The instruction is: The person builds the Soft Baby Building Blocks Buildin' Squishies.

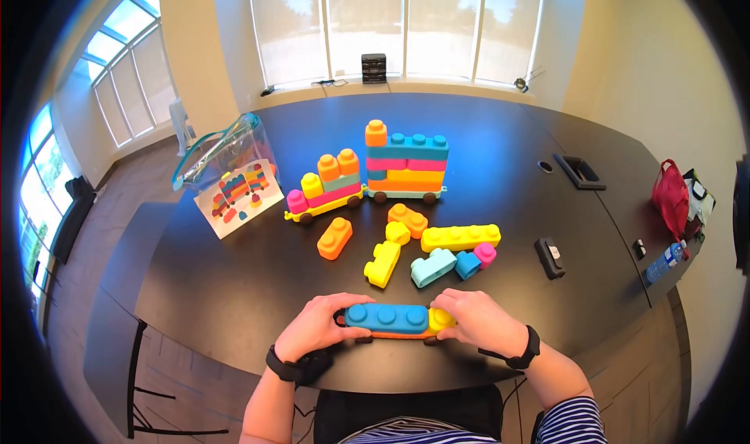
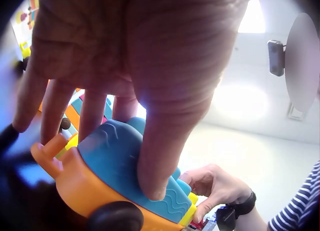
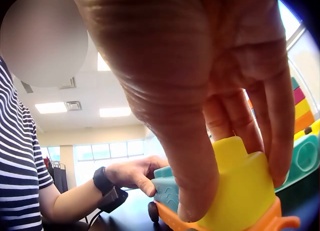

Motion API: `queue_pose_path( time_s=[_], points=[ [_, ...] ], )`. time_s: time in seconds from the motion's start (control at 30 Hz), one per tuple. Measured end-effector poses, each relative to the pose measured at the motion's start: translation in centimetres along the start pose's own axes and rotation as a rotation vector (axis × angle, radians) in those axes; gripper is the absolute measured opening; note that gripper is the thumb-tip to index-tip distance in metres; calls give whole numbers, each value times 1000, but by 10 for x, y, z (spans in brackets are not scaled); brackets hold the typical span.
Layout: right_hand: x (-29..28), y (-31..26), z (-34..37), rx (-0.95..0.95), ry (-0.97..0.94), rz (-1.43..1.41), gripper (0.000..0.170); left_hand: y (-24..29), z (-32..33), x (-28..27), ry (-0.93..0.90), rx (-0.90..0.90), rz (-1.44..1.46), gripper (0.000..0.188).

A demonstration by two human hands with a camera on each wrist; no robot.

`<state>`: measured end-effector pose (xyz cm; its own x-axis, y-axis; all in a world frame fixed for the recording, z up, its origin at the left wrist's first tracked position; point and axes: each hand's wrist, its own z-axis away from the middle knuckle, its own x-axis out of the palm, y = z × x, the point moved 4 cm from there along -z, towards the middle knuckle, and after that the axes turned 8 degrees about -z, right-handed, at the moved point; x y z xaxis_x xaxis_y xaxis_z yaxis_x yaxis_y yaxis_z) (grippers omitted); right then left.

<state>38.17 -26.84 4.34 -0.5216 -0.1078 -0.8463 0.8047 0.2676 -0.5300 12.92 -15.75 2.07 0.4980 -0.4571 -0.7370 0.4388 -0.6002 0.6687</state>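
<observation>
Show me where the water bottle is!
In the head view, the water bottle is at the right side of the table, close to the red bag.

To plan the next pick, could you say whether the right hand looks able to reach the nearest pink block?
Probably yes: nothing lies between the right hand and the pink block, though the hand would first have to release the yellow block.

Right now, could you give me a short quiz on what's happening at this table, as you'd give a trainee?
1. True or false: the long blue block and the short yellow block both sit on the orange wheeled base.
2. Which holds that yellow one? A) the left hand; B) the right hand.
3. Fill in the colour: the top block on the tallest stack is ____.

Key: 1 true; 2 B; 3 orange.
</observation>
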Motion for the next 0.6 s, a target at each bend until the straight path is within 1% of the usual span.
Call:
queue_pose_path(
  time_s=[0.3,0.6],
  points=[
    [4,6,1,1,75,-98,49,0,0,-2,-23,-43,38,56],
    [9,13,3,-6,127,-168,51,-7,0,1,-28,-23,21,57]
  ],
)
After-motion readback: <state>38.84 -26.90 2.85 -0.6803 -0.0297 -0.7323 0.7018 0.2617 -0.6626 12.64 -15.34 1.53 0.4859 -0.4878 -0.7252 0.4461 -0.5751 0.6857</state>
